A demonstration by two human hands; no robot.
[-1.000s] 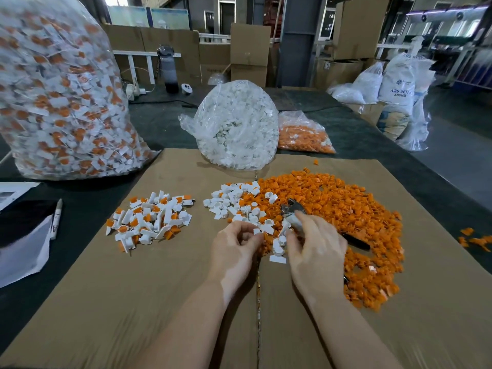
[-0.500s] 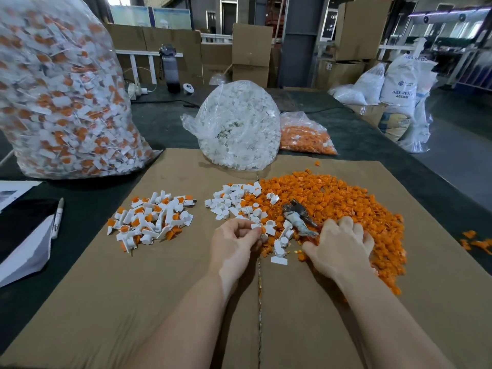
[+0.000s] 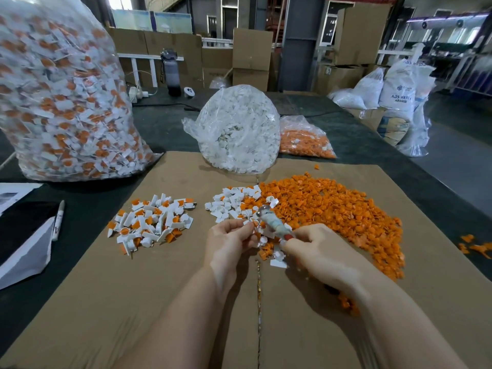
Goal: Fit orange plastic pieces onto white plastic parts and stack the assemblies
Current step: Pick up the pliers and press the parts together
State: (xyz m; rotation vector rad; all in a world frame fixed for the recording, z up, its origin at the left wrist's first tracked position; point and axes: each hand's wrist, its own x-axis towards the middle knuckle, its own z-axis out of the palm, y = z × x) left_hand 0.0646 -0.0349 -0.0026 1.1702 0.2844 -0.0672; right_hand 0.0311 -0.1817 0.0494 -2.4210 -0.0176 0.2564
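Both forearms reach in over the cardboard sheet (image 3: 93, 315), hands meeting at its centre seam.

Left hand (image 3: 229, 243): palm turned inward, fingers curled, fingertips pinching a small white part (image 3: 249, 223).

Right hand (image 3: 316, 253): back up, fingers curled round a tape-wrapped pliers-like tool (image 3: 274, 222); its metal tip points at the left hand's grip. Right grip is clamped on the tool handle.

Loose white parts (image 3: 231, 202): small, glossy, angular, just past the hands on the sheet.

Orange pieces (image 3: 332, 209): wide flat heap of small caps, right of the seam.

Finished assemblies (image 3: 151, 222): white with orange inserts, loose pile left of the seam.

Beyond the sheet on the dark counter (image 3: 170, 134): clear bags, crinkled plastic, of white parts (image 3: 239, 129), orange pieces (image 3: 306, 139) and assemblies (image 3: 61, 102).
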